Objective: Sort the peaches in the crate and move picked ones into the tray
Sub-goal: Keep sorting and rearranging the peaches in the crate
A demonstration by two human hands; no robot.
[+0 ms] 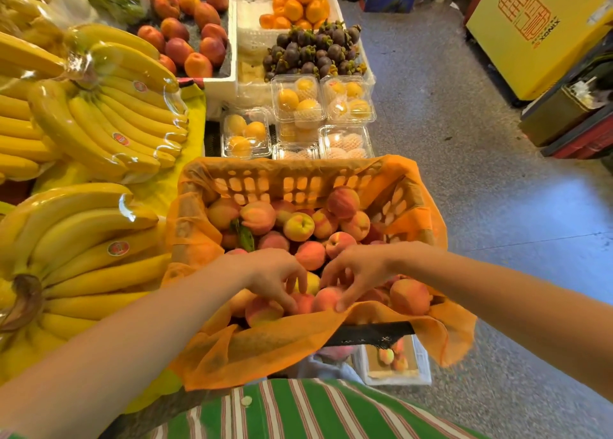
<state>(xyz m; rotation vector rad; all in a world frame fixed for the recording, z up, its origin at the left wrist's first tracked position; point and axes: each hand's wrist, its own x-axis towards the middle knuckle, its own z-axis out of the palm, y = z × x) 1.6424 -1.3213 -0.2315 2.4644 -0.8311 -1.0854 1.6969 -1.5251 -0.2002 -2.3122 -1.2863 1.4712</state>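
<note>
- Striped green-and-white shirt (298, 412) filled the bottom of the view, and both bare forearms reached over it into the orange crate (298, 180).
- Left hand (272, 273) rested among the peaches at the crate's near edge, its fingers (288, 301) spread and curled down onto a pink peach (303, 302), touching it but not closed round it.
- Right hand (358, 269) sat just beside, fingers (343, 302) pinching loosely at a neighbouring peach (326, 297) by the near rim; neither hand had lifted anything clear.
- Peaches (298, 226) lay heaped across the crate, which was lined with orange mesh cloth (265, 345) draped over the near edge.
- A white tray (394, 362) with a few peaches in it sat below the crate's near right corner, partly hidden by the cloth; judging by the task, that was probably where picked fruit went.
- Banana bunches (99, 117) lay to the crate's left; clamshell packs of yellow fruit (298, 100) stood beyond its far edge.
- To do this step well, each peach should be rolled gently under the fingertips to check all sides, rather than squeezed, since ripe peaches probably bruise easily.
- A chosen peach would best be cupped in the whole palm, not pinched.
- Lifting should clear the loose cloth at the near edge, which could snag.
- One hand might steady the heap while the other lifts, so neighbours do not roll.
</note>
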